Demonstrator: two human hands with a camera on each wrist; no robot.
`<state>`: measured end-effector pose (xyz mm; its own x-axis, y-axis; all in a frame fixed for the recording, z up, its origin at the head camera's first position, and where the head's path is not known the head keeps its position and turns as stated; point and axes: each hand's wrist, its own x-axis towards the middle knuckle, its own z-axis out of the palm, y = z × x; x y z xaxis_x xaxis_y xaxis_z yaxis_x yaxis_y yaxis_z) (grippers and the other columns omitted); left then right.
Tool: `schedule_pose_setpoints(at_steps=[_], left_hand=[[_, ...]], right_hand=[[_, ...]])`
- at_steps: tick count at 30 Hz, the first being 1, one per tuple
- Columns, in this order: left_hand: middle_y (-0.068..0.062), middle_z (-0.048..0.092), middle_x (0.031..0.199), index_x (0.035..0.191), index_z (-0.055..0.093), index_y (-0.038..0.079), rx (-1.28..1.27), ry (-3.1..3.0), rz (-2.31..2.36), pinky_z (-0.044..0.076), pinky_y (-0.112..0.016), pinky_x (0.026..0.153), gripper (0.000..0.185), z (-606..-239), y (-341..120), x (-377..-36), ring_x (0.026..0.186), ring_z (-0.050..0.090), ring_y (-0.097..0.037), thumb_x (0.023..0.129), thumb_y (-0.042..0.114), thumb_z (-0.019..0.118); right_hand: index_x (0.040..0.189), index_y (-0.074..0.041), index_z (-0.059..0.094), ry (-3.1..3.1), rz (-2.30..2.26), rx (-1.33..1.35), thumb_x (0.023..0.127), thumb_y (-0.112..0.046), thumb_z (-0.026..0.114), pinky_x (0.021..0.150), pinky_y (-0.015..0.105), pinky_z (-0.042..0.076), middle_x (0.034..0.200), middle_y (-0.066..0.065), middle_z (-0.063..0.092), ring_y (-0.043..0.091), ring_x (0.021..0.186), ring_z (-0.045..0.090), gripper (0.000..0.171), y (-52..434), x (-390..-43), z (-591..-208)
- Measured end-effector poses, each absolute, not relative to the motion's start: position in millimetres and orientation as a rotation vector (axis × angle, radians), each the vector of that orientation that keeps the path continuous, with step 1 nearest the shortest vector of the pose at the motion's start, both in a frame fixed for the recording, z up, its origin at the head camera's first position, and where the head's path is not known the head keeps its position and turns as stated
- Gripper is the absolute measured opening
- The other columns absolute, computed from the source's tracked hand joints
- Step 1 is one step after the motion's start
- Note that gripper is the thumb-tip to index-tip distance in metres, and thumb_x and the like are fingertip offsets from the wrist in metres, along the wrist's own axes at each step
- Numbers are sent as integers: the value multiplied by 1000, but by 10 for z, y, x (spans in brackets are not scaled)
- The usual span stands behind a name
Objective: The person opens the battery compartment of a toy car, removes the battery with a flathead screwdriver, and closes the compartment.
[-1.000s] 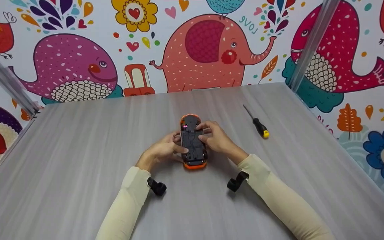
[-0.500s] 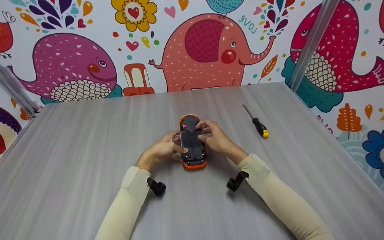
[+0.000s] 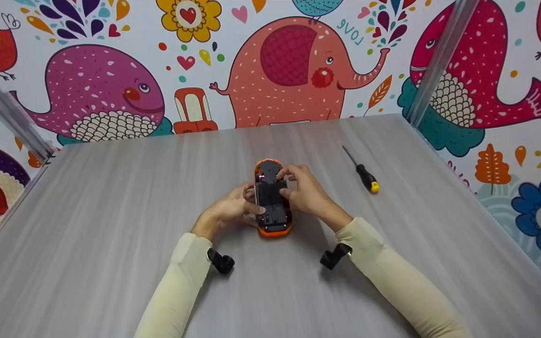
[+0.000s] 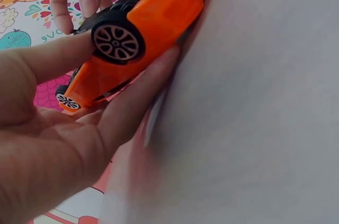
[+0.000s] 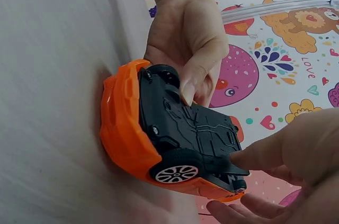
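On the grey table, the left hand cups the upturned orange toy car, whose spoked wheels only the wrist views show, while the right hand pinches its black underside, screwdriver farther right.

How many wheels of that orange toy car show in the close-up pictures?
3 wheel views: in the left wrist picture, a large wheel and a small one; in the right wrist picture, one wheel on the car. Others may be hidden behind the fingers.
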<state>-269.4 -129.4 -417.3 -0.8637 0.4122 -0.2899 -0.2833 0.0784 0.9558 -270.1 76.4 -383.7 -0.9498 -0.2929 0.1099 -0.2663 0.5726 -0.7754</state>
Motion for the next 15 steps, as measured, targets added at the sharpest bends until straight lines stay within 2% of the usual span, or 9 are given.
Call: schedule_pose_setpoints(at_steps=[9,15], left_hand=[[-19,37,156,155,24,5,128,1859,1837,60,-49,89,82,-4173,-1300,-2698,119,58,-28,84,-9,65],[-20,40,153,155,24,5,130,1864,1835,61,-46,85,84,-4177,-1303,-2698,118,59,-28,84,-9,65]], right_hand=[[112,-10,63,2803,-1286,-575,93,-4,68,101,49,50,117,12,66,31,118,60,20,795,-2690,-3779],[106,-10,63,2774,-1283,-632,93,-3,68,97,47,53,108,10,68,27,107,63,15,835,-2715,-3738]])
